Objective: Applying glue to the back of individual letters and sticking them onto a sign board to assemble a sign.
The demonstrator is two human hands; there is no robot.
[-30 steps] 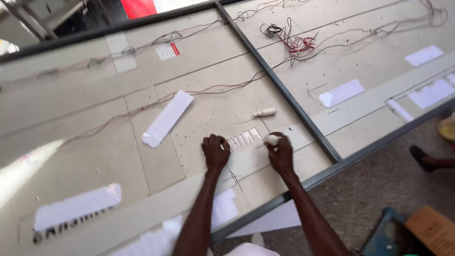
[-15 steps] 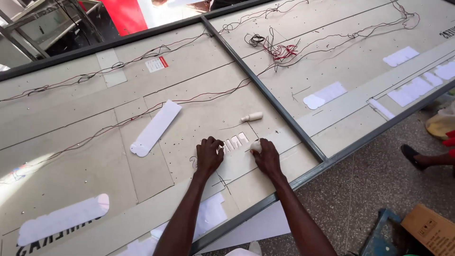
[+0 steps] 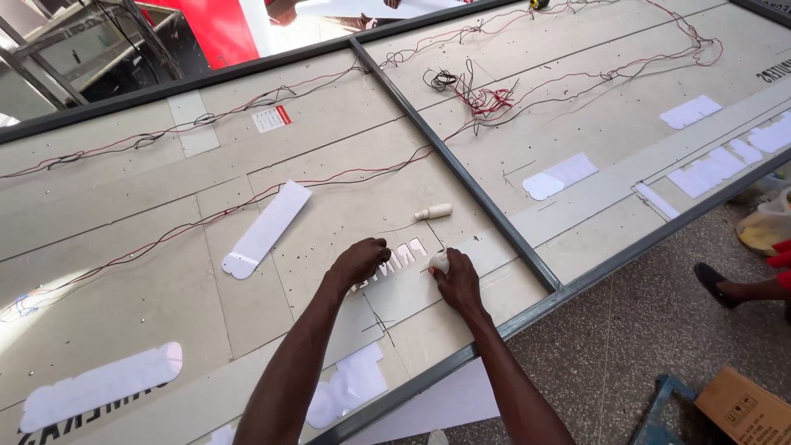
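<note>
A large pale panel (image 3: 346, 148) in a dark metal frame lies flat before me. My left hand (image 3: 359, 262) presses with closed fingers on a row of small white cut-out letters (image 3: 405, 253) stuck to the panel. Just to the right, my right hand (image 3: 454, 278) holds a small white rounded object (image 3: 438, 262) against the surface beside those letters. A small white tube (image 3: 434, 212) lies on the panel just beyond my hands.
Thin red and black wires (image 3: 482, 99) run across the panels. A long white cut-out strip (image 3: 266, 230) and other white cut-outs (image 3: 99, 386) lie around. A dark frame bar (image 3: 461, 177) divides the panels. A cardboard box (image 3: 746, 408) and another person's foot (image 3: 717, 284) are on the floor at right.
The view has shifted, so the panel and hands sit higher and further right. My hands stay on the small letters, with the right one slightly nearer the left.
</note>
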